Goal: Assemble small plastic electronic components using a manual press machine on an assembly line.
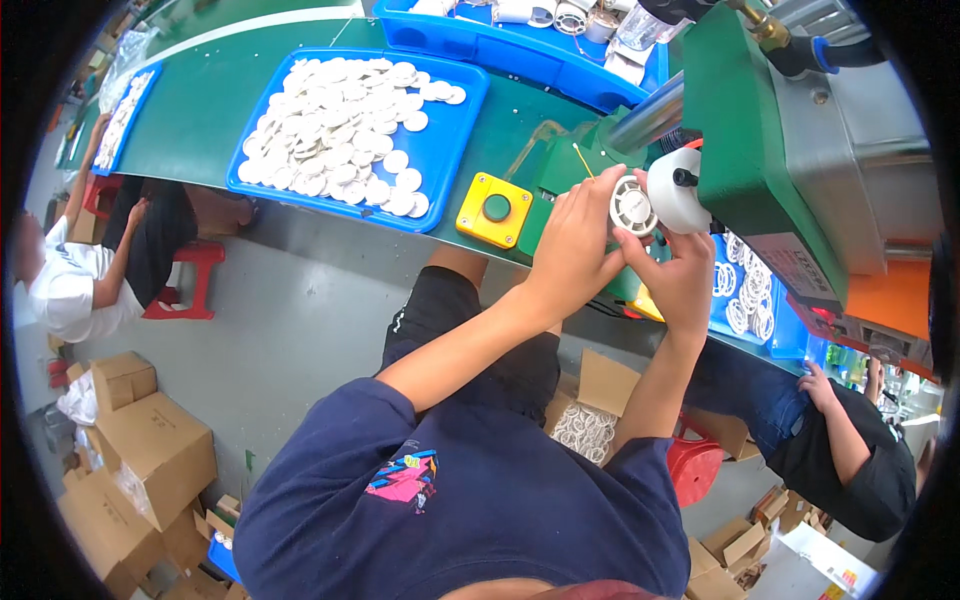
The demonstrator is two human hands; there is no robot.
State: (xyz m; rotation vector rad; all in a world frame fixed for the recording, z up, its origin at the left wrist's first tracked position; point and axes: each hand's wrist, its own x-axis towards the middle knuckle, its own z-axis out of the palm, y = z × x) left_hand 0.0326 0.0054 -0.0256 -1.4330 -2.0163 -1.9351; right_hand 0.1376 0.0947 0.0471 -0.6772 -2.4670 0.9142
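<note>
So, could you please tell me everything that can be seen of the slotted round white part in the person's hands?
The round white part looks like plastic: a smooth outer rim, a ring of openings and a disc-like centre with faint marks. It is held in the air, its slotted face turned towards the camera. The left hand touches its left side, and the right thumb presses near its lower edge. It is close beside the white cylinder; whether they touch is unclear.

Blue bin (480, 48) cut off by top edge. Label (797, 268) print on green press (735, 130) too small for me. Far side of white disc (633, 207) hidden.
</note>
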